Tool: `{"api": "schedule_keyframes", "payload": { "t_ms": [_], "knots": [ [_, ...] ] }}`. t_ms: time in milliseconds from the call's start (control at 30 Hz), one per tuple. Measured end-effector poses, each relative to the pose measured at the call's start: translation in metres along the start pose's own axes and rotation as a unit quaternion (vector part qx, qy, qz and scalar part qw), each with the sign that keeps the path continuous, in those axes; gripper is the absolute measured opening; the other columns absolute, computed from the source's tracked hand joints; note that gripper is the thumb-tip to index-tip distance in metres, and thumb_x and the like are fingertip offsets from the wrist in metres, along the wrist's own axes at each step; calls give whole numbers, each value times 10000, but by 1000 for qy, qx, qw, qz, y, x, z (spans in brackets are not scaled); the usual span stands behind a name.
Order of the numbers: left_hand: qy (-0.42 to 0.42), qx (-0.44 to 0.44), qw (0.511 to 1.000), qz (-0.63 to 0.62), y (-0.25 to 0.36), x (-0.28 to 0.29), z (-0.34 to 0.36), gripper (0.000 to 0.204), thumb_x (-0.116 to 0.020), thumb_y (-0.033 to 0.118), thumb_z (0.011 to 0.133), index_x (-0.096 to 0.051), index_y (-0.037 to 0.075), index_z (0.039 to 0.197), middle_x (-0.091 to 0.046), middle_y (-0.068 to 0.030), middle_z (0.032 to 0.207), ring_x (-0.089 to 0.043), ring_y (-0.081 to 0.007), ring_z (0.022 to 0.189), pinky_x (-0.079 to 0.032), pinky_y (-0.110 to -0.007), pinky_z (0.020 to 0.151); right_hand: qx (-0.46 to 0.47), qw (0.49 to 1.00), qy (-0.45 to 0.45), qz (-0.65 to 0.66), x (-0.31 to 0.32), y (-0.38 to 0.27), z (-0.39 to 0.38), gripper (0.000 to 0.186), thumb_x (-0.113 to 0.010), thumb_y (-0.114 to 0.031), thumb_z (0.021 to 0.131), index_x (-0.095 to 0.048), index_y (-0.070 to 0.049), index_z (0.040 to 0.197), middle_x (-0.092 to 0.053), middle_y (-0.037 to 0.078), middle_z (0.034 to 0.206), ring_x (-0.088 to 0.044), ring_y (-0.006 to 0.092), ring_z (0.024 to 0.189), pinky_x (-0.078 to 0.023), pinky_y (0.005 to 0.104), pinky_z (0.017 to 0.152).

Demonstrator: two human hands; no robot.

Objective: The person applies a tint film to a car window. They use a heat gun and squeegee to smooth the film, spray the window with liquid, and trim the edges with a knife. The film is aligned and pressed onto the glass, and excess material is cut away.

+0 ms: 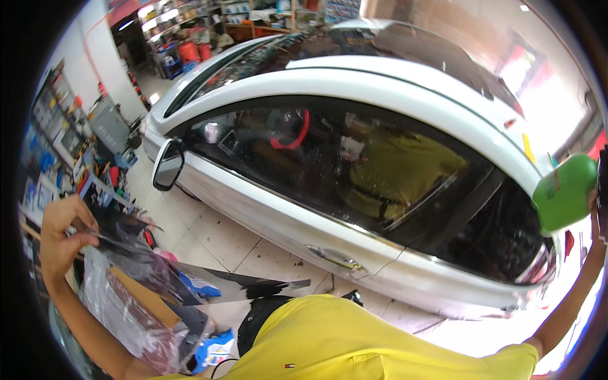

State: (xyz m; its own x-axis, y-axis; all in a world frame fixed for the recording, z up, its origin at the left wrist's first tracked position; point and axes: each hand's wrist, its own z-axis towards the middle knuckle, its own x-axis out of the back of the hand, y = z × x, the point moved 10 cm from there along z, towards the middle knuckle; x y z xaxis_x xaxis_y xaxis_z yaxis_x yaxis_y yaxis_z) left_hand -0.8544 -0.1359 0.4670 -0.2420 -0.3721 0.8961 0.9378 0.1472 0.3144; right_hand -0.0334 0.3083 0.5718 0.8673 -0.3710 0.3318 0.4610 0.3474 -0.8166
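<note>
At the left, my left hand is raised, thumb and fingers pinching the edge of a thin, dark see-through film. The film hangs and stretches rightward toward my waist, above the floor. My right hand is at the far right rim, largely cut off, closed on a green rounded object whose kind I cannot make out. This object is near the rear of a white car. The car's dark front side window stands closed in front of me, with droplets and a yellow reflection on the glass.
A wing mirror juts from the car toward the left. Below my left arm lie clear plastic wrapping, brown cardboard and a blue-and-white packet. Cluttered shelves line the left wall; more shelves stand at the back. Pale tiles cover the floor.
</note>
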Motion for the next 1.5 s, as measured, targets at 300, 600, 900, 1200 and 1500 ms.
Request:
{"api": "schedule_keyframes", "payload": {
  "t_ms": [300,600,900,1200,1500],
  "knots": [
    [-53,-229,969,-69,-91,-18,16,240,-875,194,655,-675,93,740,-640,-14,688,-666,-216,656,-458,-343,615,-577,788,-82,199,-280,126,-465,713,-460,-803,988,-617,-127,828,-489,-24,533,-432,111,354,-338,270,318],
    [-148,-299,932,-139,-146,-19,26,154,-818,156,584,-731,118,705,-668,-7,681,-686,-215,652,-459,-338,607,-317,824,-425,200,-582,-9,-569,560,-452,-552,1120,-606,-26,1004,-506,9,617,-456,100,412,-369,266,388],
    [-235,-402,872,-152,-154,-23,18,143,-779,93,748,-777,101,891,-720,-13,819,-697,-192,746,-495,-329,654,-485,731,-387,285,-587,13,-592,565,-488,-573,1093,-611,-38,960,-512,18,621,-437,118,419,-366,293,394],
    [-251,-239,931,-116,-142,-45,47,179,-730,141,699,-705,39,843,-713,-138,884,-674,-367,822,-518,-451,746,-431,897,-94,23,-313,3,-458,404,-739,-425,919,-613,-54,822,-494,14,536,-410,94,350,-302,258,313],
    [-256,-142,953,81,-58,-77,91,178,-744,155,880,-701,1,958,-699,-195,944,-654,-432,915,-491,-502,849,72,978,-39,194,-138,-112,-66,356,-704,-256,1023,-544,-145,724,-517,-76,604,-411,44,421,-335,227,385]
  ]
}}
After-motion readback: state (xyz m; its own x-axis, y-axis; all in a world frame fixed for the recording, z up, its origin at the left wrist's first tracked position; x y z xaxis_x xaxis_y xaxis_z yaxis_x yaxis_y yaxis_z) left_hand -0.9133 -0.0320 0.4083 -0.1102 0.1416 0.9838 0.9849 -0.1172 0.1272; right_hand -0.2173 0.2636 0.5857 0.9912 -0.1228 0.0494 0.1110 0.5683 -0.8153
